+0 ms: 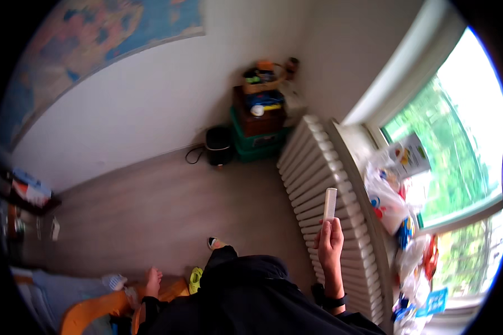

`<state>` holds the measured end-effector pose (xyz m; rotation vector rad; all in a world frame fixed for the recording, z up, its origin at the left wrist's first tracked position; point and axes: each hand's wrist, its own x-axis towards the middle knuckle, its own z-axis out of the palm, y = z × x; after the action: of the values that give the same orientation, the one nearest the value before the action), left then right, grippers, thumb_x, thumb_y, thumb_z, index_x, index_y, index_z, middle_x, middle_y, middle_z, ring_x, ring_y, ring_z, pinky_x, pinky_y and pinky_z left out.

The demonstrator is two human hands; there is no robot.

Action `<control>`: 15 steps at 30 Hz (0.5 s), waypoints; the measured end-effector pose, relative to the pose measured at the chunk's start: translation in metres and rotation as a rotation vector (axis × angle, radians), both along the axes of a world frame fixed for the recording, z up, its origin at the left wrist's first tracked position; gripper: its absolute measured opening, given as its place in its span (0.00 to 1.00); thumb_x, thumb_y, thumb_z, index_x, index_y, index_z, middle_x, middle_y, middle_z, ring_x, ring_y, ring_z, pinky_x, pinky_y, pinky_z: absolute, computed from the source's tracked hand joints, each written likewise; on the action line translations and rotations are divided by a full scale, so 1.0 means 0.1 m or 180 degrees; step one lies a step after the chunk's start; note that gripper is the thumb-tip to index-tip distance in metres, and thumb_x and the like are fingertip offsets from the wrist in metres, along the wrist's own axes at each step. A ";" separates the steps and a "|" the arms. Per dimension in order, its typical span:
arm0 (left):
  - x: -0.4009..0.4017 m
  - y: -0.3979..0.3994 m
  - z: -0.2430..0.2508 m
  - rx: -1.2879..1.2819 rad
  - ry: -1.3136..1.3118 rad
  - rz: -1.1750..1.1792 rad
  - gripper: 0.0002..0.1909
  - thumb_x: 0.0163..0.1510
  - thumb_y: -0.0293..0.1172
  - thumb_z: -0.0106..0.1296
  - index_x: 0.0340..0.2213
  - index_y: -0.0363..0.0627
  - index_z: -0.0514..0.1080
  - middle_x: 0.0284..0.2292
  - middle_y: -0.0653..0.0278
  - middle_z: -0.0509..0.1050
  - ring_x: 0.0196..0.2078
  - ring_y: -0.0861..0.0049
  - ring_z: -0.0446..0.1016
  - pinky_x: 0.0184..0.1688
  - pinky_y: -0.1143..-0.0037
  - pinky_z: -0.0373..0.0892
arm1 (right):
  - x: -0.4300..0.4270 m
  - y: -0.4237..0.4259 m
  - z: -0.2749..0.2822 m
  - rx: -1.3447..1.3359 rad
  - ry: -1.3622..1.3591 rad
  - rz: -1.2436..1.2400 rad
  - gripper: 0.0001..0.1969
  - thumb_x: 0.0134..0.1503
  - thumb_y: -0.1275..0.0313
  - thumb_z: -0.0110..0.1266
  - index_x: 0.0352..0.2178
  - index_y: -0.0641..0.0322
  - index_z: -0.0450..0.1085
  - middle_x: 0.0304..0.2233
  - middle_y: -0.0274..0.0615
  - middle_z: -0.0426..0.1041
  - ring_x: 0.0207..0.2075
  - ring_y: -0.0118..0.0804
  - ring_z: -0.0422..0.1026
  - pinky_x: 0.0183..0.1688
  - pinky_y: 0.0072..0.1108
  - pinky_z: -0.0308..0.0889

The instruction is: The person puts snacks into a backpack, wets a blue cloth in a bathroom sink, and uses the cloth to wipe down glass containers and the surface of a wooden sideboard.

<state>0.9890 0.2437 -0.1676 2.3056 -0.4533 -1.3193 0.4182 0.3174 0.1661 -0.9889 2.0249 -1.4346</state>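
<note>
My right hand [331, 242] holds a white comb [330, 204] by its lower end, between the thumb and fingers. Its teeth face right, and the comb stands out in front of a white ribbed radiator [318, 176]. Around the right wrist is a black band [335, 301]. My left hand [153, 281] is low on the left with nothing visible in it, its fingers loosely apart. Close by it is the curved orange-brown wooden armrest [90, 307] of a chair. A striped cloth item [115, 282] lies just left of that hand.
Plastic bags [385, 205] and packages crowd the windowsill [371, 201] on the right. In the corner, green boxes [257, 146] carry a loaded brown box [260, 121]. Beside them stands a black bin [218, 144]. A yellow-green item [195, 279] lies near my legs.
</note>
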 end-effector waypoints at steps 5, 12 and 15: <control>-0.66 0.27 -0.14 0.0670 0.1136 -0.0135 0.13 0.51 0.39 0.46 0.32 0.44 0.71 0.25 0.63 0.70 0.22 0.70 0.70 0.20 0.72 0.65 | 0.96 -1.85 0.04 -0.0154 -0.0647 0.1468 0.10 0.64 0.67 0.41 0.33 0.63 0.65 0.18 0.28 0.62 0.16 0.15 0.58 0.18 0.10 0.53; -0.71 -0.45 -0.33 -0.0022 -0.0170 -0.2668 0.18 0.51 0.45 0.47 0.32 0.42 0.74 0.35 0.51 0.76 0.39 0.58 0.74 0.42 0.66 0.69 | 2.48 -3.89 -0.41 -0.0025 -0.0469 0.2571 0.16 0.64 0.62 0.41 0.27 0.62 0.66 0.17 0.23 0.58 0.18 0.12 0.54 0.19 0.09 0.48; -0.50 -0.69 -0.41 -0.0423 0.0014 -0.0932 0.18 0.51 0.45 0.48 0.34 0.42 0.74 0.36 0.51 0.76 0.39 0.61 0.75 0.41 0.68 0.69 | 3.04 -4.70 -0.61 -0.0096 -0.0224 0.2773 0.24 0.64 0.55 0.38 0.20 0.61 0.64 0.13 0.24 0.57 0.14 0.14 0.53 0.16 0.10 0.46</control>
<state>0.9392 0.1744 -0.2085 2.1860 -0.8772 -1.3788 0.7222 -0.1524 0.1053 -1.5389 1.2365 -0.9832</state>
